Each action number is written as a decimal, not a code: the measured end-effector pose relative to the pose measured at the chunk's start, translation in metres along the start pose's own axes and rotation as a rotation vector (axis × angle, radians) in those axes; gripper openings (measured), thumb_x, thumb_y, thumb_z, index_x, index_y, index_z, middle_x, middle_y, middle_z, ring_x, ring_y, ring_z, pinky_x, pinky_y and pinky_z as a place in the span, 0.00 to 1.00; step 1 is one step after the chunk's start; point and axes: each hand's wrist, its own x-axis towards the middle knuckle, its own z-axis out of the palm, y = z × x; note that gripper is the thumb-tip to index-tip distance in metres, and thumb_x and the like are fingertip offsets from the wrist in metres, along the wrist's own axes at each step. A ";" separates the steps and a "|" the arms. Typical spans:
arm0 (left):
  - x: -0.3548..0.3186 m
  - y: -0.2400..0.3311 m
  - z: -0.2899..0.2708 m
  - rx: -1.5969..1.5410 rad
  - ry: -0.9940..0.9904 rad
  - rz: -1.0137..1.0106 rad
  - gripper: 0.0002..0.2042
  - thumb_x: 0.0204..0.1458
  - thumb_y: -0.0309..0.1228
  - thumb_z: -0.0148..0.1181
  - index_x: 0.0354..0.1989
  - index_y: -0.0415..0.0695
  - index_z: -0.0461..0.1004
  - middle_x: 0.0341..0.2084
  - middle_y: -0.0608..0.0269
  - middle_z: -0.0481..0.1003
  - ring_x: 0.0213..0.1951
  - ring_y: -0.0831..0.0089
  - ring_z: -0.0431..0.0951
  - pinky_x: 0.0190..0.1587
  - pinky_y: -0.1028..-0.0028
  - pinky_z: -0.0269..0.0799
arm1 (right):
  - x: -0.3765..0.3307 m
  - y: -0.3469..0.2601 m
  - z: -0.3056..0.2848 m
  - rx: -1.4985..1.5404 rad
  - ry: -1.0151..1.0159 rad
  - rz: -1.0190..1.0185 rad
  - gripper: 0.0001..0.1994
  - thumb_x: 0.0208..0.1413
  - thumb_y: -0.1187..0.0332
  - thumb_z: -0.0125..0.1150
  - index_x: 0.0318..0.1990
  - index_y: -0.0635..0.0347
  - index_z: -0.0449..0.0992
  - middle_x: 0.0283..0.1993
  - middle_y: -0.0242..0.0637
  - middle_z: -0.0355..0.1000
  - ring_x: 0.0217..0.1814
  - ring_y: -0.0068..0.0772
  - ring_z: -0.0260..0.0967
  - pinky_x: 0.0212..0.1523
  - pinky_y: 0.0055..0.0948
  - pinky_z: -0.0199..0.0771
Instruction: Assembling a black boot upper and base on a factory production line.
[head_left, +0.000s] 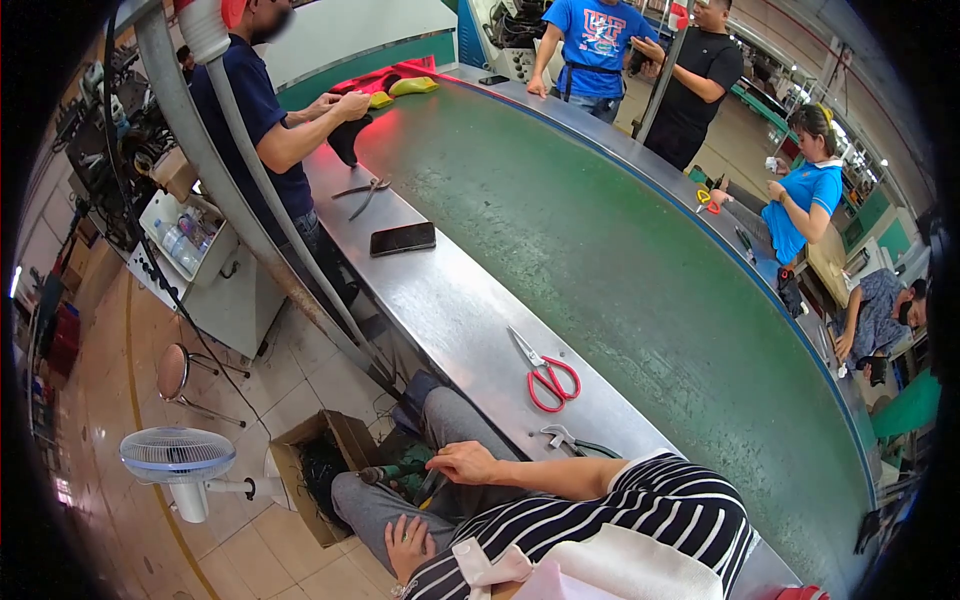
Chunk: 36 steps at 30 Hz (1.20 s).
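My left hand [410,545] lies flat on my grey-trousered thigh, fingers spread and holding nothing. Above my lap, my right hand [466,463] is closed with its fingers curled. Whether something small is in it cannot be made out. Just beside its fingertips is a dark green object [405,477] with a narrow, dark end, lying across my knees; its kind is unclear. Red-handled scissors [547,375] rest on the metal table edge [470,310] beyond my right forearm. Nearer to that arm lie pincers [578,441] with dark green handles.
A green conveyor belt [600,290] runs beyond the metal edge, where a phone [403,239] and pincers [362,196] lie. On the floor stand a cardboard box [345,440] with dark contents, a fan [180,460] and a stool [174,372]. A co-worker [265,130] handles a dark piece; others stand or sit across the belt.
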 end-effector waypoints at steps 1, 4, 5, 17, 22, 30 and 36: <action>-0.001 -0.001 0.001 0.001 0.001 -0.001 0.12 0.43 0.31 0.60 0.38 0.45 0.79 0.44 0.64 0.77 0.56 0.60 0.69 0.65 0.54 0.52 | 0.000 0.000 0.001 0.001 0.001 0.000 0.10 0.50 0.68 0.58 0.41 0.48 0.78 0.30 0.35 0.75 0.36 0.38 0.74 0.35 0.37 0.75; -0.001 -0.002 0.001 0.008 0.015 0.017 0.12 0.43 0.31 0.60 0.37 0.45 0.79 0.44 0.64 0.77 0.56 0.60 0.69 0.64 0.54 0.52 | 0.000 0.000 0.001 0.009 0.008 -0.004 0.10 0.50 0.69 0.58 0.40 0.48 0.79 0.30 0.35 0.75 0.35 0.38 0.74 0.35 0.37 0.75; 0.000 -0.001 0.001 0.007 0.009 0.014 0.12 0.43 0.31 0.60 0.37 0.45 0.79 0.44 0.64 0.77 0.56 0.60 0.69 0.64 0.54 0.52 | 0.000 0.001 0.001 0.007 0.009 -0.003 0.10 0.50 0.69 0.58 0.40 0.48 0.79 0.30 0.35 0.75 0.35 0.38 0.74 0.35 0.37 0.75; 0.000 -0.004 0.004 0.024 0.002 0.020 0.12 0.43 0.32 0.60 0.37 0.45 0.79 0.44 0.64 0.77 0.56 0.60 0.68 0.64 0.54 0.53 | 0.002 -0.002 -0.004 -0.043 -0.027 -0.007 0.13 0.47 0.70 0.59 0.43 0.48 0.78 0.31 0.31 0.74 0.36 0.36 0.74 0.36 0.33 0.75; -0.007 -0.003 0.001 0.033 -0.021 -0.027 0.12 0.43 0.32 0.60 0.37 0.45 0.79 0.44 0.64 0.77 0.56 0.60 0.69 0.64 0.54 0.53 | 0.059 -0.076 -0.069 0.774 -0.023 0.203 0.12 0.58 0.68 0.55 0.49 0.53 0.78 0.23 0.32 0.70 0.24 0.26 0.69 0.27 0.23 0.68; 0.012 0.009 -0.012 -0.032 -0.077 -0.067 0.11 0.45 0.32 0.60 0.38 0.44 0.79 0.45 0.64 0.76 0.57 0.61 0.68 0.64 0.53 0.52 | 0.103 -0.186 -0.240 1.385 0.015 -0.838 0.13 0.56 0.65 0.60 0.38 0.69 0.79 0.19 0.33 0.70 0.12 0.28 0.57 0.13 0.29 0.51; 0.001 0.010 -0.012 -0.010 -0.081 -0.078 0.12 0.45 0.32 0.60 0.39 0.44 0.79 0.46 0.62 0.76 0.58 0.59 0.68 0.65 0.53 0.51 | 0.099 -0.192 -0.245 1.453 0.019 -0.882 0.08 0.53 0.70 0.57 0.33 0.67 0.77 0.19 0.35 0.70 0.10 0.28 0.56 0.11 0.29 0.47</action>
